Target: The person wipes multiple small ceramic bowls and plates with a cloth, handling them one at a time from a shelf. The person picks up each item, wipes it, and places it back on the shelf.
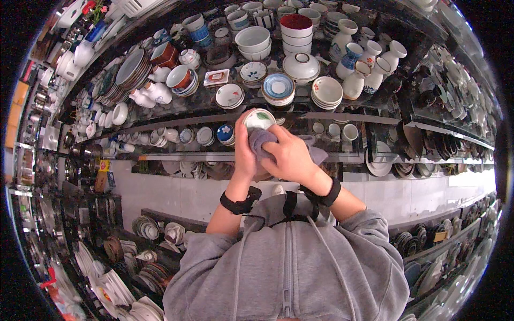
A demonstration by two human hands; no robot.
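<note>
My left hand (243,148) grips a small white ceramic dish (257,118) with a green leaf design, tilted up in front of the shelf. In my right hand (290,154) is a bunched grey-purple cloth (263,141), pressed against the lower part of the dish. One end of the cloth hangs out to the right, past my fingers. Just beyond the dish, on the shelf, are a stack of blue-ringed dishes (278,86) and a stack of small white dishes (229,96). The underside of the held dish is hidden.
Sake flasks (354,82) stand close together at the right of the black upper shelf (369,107). A lidded white bowl (301,68) and stacked bowls (296,34) sit farther back. Small cups (333,131) line the lower shelf. Plate racks (148,277) are behind me, across the pale floor (168,192).
</note>
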